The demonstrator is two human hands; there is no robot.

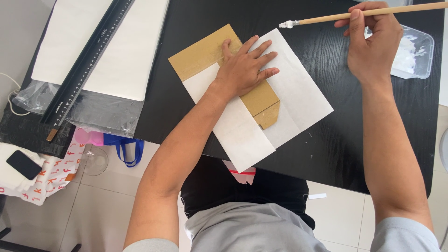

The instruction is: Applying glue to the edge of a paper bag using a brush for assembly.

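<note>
we see the left hand (245,65) pressed flat, fingers spread, on a brown cardboard piece (210,51) that lies on a white paper sheet (298,88) near the middle of the black table (326,154); part of the sheet is folded over the cardboard. the right hand (373,44) is closed around a wooden brush (368,14), its white-coated tip held above the table. a clear plastic tray (417,51) with white paste sits just beside that hand. a long black ruler (88,60) lies across more white paper at the left.

left hand (245,65) lies flat, palm down, fingers spread, arm reaching far. right hand (373,44) is raised farther right, fingers curled in a pinch, forearm bare.
</note>
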